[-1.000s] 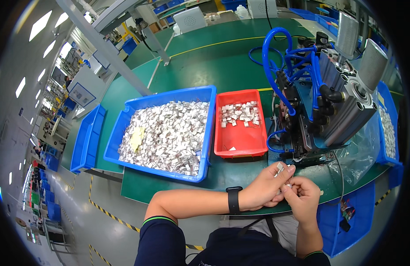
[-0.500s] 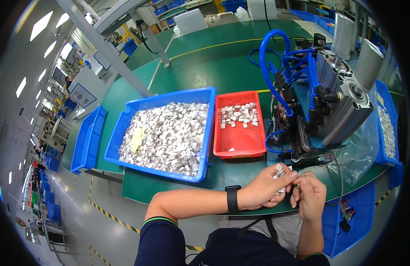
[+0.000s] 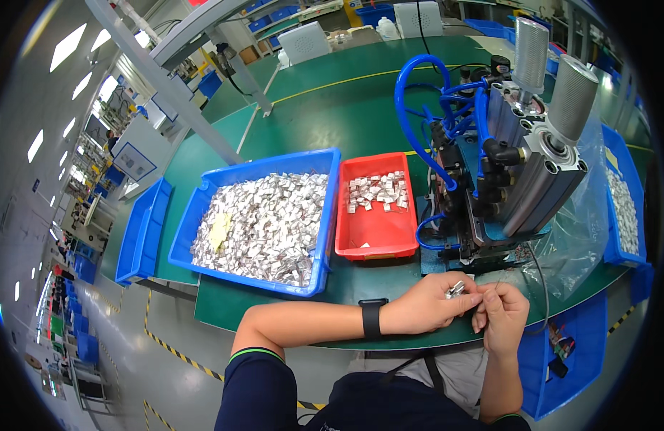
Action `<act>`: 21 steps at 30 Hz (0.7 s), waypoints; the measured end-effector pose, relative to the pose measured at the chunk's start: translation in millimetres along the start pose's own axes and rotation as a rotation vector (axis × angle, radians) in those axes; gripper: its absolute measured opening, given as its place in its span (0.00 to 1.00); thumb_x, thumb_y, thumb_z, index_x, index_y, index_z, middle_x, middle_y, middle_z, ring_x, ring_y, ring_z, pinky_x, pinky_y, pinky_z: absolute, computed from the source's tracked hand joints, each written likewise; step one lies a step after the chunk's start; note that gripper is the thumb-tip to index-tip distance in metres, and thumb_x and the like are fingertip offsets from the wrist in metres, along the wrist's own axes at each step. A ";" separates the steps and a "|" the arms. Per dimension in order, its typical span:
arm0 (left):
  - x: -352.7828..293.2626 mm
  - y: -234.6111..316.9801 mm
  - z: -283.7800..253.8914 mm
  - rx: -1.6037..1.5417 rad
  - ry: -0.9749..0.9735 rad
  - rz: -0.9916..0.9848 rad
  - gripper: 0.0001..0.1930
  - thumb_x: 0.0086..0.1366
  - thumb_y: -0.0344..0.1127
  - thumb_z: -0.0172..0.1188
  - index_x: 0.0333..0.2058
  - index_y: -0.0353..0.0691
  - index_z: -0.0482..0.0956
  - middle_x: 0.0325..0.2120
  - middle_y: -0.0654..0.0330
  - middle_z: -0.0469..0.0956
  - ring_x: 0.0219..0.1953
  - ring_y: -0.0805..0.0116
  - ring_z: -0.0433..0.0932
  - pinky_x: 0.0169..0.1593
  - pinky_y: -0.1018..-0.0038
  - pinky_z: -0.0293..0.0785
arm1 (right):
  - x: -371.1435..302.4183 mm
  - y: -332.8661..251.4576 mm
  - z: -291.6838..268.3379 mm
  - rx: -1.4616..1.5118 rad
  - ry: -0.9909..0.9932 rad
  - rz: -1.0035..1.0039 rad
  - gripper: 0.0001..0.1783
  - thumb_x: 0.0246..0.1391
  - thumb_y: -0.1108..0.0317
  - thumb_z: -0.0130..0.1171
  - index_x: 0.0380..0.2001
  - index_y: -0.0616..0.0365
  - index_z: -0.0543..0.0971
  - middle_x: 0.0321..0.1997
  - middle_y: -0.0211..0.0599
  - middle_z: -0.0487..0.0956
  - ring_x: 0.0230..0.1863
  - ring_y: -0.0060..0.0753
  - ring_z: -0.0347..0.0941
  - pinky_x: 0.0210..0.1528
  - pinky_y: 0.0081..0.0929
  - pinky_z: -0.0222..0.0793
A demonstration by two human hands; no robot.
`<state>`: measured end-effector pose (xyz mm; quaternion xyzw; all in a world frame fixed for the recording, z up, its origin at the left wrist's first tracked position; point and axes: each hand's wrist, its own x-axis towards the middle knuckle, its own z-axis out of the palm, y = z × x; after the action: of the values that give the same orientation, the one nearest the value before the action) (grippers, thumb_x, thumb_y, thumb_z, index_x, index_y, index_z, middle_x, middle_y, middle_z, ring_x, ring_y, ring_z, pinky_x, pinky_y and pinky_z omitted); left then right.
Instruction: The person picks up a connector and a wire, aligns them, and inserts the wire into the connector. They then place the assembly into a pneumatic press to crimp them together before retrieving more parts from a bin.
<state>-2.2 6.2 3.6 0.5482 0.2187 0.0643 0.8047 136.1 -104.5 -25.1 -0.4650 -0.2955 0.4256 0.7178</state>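
Observation:
Near the front edge of the green table, my two hands meet with their fingertips close together. My left hand [image 3: 434, 303], with a black band on its wrist, is closed around several small white parts [image 3: 454, 289] that show between thumb and fingers. My right hand [image 3: 503, 310] is in a pinch right beside the left thumb. Fine wires stick up above its fingers, but what it pinches is too small to make out. Just beyond the hands stands a press-like machine [image 3: 529, 179] with metal cylinders and blue air hoses [image 3: 404, 108].
Left of the machine sits a red tray [image 3: 378, 241] with some white wired parts. Beside it, a large blue bin [image 3: 319, 251] is heaped with similar parts and a yellow paper. Another blue tray [image 3: 141, 230] stands far left. Clear plastic [image 3: 572, 244] and blue bins [image 3: 597, 345] are at right.
The view has shifted slightly, so the machine and trays appear farther left. My left hand has turned a little, and fewer white parts show in it. Both hands stay together.

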 end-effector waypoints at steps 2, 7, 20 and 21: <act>-2.2 -4.4 1.3 0.011 0.039 0.012 0.09 0.67 0.39 0.56 0.40 0.40 0.73 0.18 0.71 0.65 0.15 0.85 0.61 0.17 0.83 0.53 | -0.6 -0.1 -0.2 -0.041 -0.010 -0.012 0.10 0.58 0.69 0.57 0.31 0.68 0.75 0.20 0.31 0.71 0.15 0.15 0.63 0.15 0.15 0.61; -8.7 -5.0 3.2 0.029 0.021 0.072 0.09 0.67 0.38 0.55 0.40 0.40 0.73 0.18 0.71 0.65 0.16 0.85 0.61 0.18 0.84 0.55 | -1.3 -3.2 1.9 -0.136 0.037 -0.155 0.10 0.57 0.70 0.58 0.28 0.67 0.75 0.21 0.31 0.70 0.15 0.15 0.63 0.17 0.14 0.60; -17.1 29.9 -3.4 -0.066 0.175 0.097 0.07 0.67 0.33 0.54 0.39 0.36 0.73 0.18 0.67 0.68 0.14 0.84 0.61 0.16 0.83 0.53 | 10.6 -27.6 -21.6 -0.119 0.058 -0.258 0.08 0.59 0.71 0.54 0.32 0.67 0.76 0.20 0.27 0.71 0.18 0.12 0.63 0.20 0.12 0.59; -14.1 27.0 -3.6 -0.107 0.148 0.085 0.08 0.67 0.33 0.54 0.40 0.35 0.73 0.19 0.66 0.68 0.13 0.83 0.61 0.15 0.83 0.52 | 6.0 -29.6 -17.8 -0.171 0.041 -0.209 0.07 0.58 0.72 0.55 0.35 0.66 0.77 0.23 0.26 0.73 0.21 0.09 0.64 0.23 0.10 0.59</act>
<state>-12.7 15.0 31.0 0.5068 0.2502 0.1502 0.8112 163.4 -112.6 -4.7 -0.5000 -0.3628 0.3122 0.7218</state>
